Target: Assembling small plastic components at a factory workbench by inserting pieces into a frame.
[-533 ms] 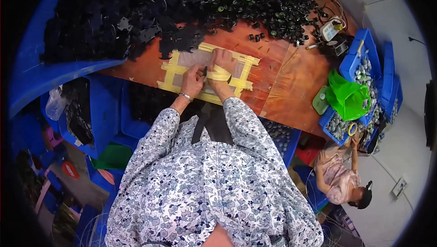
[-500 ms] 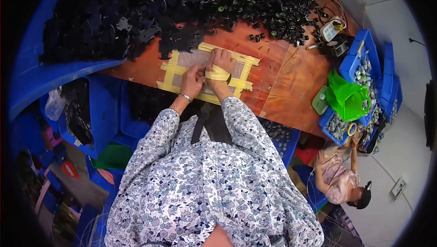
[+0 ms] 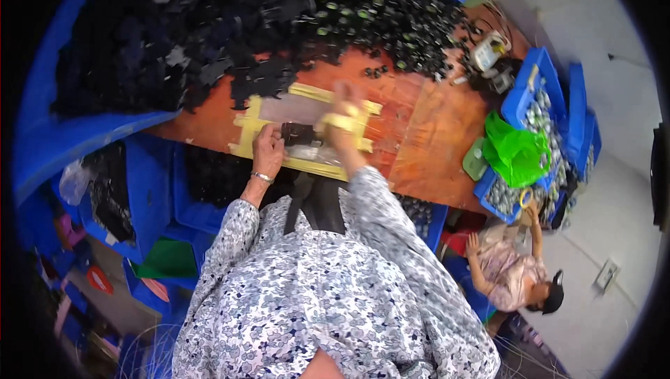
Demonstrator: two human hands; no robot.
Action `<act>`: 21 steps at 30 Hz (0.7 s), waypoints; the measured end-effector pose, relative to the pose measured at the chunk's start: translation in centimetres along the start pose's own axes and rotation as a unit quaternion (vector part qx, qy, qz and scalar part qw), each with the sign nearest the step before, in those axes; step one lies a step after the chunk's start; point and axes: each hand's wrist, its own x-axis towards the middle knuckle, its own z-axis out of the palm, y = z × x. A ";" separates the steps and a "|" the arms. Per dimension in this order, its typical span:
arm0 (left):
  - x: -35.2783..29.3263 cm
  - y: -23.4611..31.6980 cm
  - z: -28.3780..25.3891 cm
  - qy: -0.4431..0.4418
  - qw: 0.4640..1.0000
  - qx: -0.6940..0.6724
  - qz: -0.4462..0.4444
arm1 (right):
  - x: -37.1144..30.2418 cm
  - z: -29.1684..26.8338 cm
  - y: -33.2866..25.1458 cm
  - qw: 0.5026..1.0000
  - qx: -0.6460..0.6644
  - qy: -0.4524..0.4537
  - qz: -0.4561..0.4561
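Observation:
My left hand (image 3: 268,150) is closed, its fingertips at the left edge of a flat black plastic part (image 3: 299,132). That part rests on a grey work mat (image 3: 287,109) bordered with yellow tape at the table's near edge. My right hand (image 3: 342,119) is above the right side of the mat, smeared by motion. A yellow band (image 3: 341,121) wraps its palm. The fingers are too blurred to show whether anything is in them. Below the black part, a pale shiny patch (image 3: 304,151) shows on the mat.
Black plastic parts (image 3: 153,51) heap the far left of the table, beside small round black pieces (image 3: 377,12). At the right are blue bins (image 3: 525,93) of small silvery parts and a green bag (image 3: 515,150). A co-worker (image 3: 513,271) sits at lower right.
My hands have moved apart. The left has shifted left, and the right has lifted off and blurs. The black part between them now shows. The whole view has shifted slightly.

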 end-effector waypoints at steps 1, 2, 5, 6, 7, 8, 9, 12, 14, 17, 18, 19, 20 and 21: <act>-0.4 -0.7 -2.7 0.018 1.000 0.002 0.003 | 1.9 -2.9 1.7 0.996 -0.065 -0.003 -0.058; -0.8 -2.5 -6.5 0.044 0.986 0.143 0.077 | 3.8 -4.6 1.5 0.996 -0.080 0.026 -0.027; -3.7 2.2 -10.0 0.150 0.858 0.489 0.053 | 7.7 -8.9 4.7 0.951 -0.291 0.051 -0.089; -3.7 2.6 -10.5 0.175 0.858 0.477 0.074 | 8.1 -8.8 4.8 0.934 -0.338 0.027 -0.115; -2.7 3.0 -10.2 0.181 0.856 0.479 0.073 | 8.6 -8.1 5.0 0.913 -0.383 0.005 -0.140; -1.1 3.5 -9.1 0.178 0.852 0.468 0.154 | 8.7 -7.6 5.2 0.914 -0.380 0.006 -0.141; 0.9 4.1 -7.7 0.170 0.843 0.451 0.237 | 8.8 -7.1 5.7 0.904 -0.392 0.023 -0.168; 5.3 7.1 -2.8 0.133 0.789 0.540 0.260 | 8.2 -6.2 5.3 0.900 -0.387 0.023 -0.198; 8.9 5.1 -2.6 0.116 0.770 0.557 0.289 | 8.1 -6.0 5.0 0.907 -0.364 0.006 -0.212; 10.8 5.0 -1.9 0.150 0.725 0.539 0.402 | 6.5 -7.2 5.6 0.915 -0.364 -0.024 -0.171; 10.7 5.3 -2.1 0.124 0.738 0.542 0.381 | 5.6 -7.8 5.8 0.928 -0.325 -0.032 -0.179; 10.4 5.5 -2.2 0.099 0.751 0.546 0.358 | 4.6 -8.2 6.0 0.939 -0.285 -0.041 -0.187; 10.2 5.7 -2.5 0.098 0.759 0.529 0.367 | 3.6 -8.4 6.1 0.943 -0.266 -0.034 -0.195; 9.7 6.1 -2.3 0.095 0.757 0.532 0.366 | 3.0 -8.5 6.4 0.944 -0.265 -0.034 -0.192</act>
